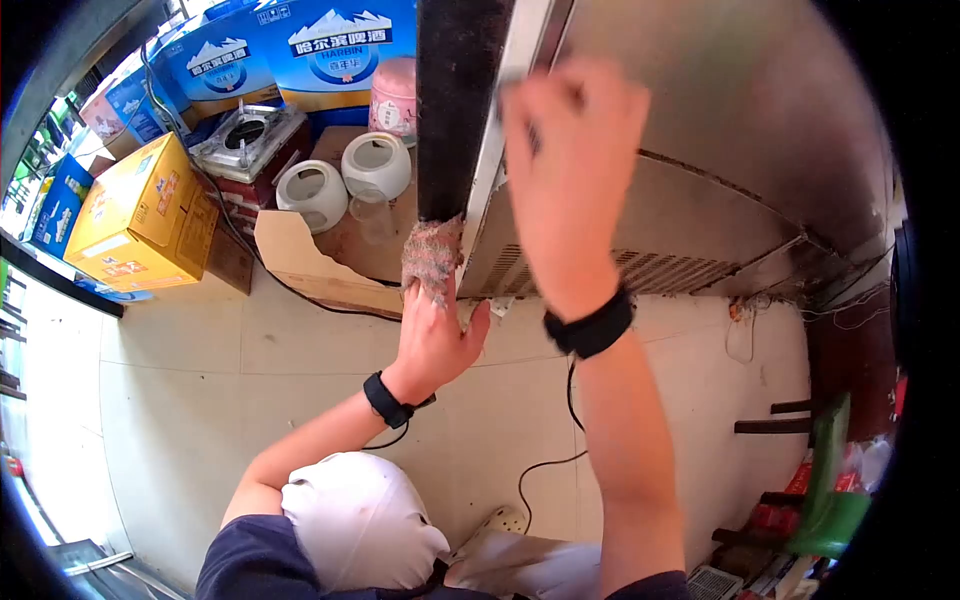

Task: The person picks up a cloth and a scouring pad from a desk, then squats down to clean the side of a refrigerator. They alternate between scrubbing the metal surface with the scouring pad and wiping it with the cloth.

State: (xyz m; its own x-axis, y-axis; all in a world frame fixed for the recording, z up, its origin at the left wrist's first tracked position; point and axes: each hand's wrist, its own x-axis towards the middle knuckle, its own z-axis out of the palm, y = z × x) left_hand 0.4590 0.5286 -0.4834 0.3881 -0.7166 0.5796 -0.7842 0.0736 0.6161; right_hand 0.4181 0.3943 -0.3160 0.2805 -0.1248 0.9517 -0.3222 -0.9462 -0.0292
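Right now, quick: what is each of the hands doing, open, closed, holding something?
Left hand: closed on a rag, pressed to the dark door.
Right hand: raised against the metal cabinet, blurred; open or closed cannot be told.

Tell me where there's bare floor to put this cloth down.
Bare tile: between the yellow box and your left hand holding the cloth, and past your right hand toward the green chair. Crowded around the white pots and stove.

I am looking at a blue carton (335, 45) by the wall that is showing "哈尔滨啤酒" and "HARBIN" beneath a snowy-peak logo. A second blue carton (222, 62) beside it is carrying the same mark. Print on the yellow box (140, 215) is proving too small to read.
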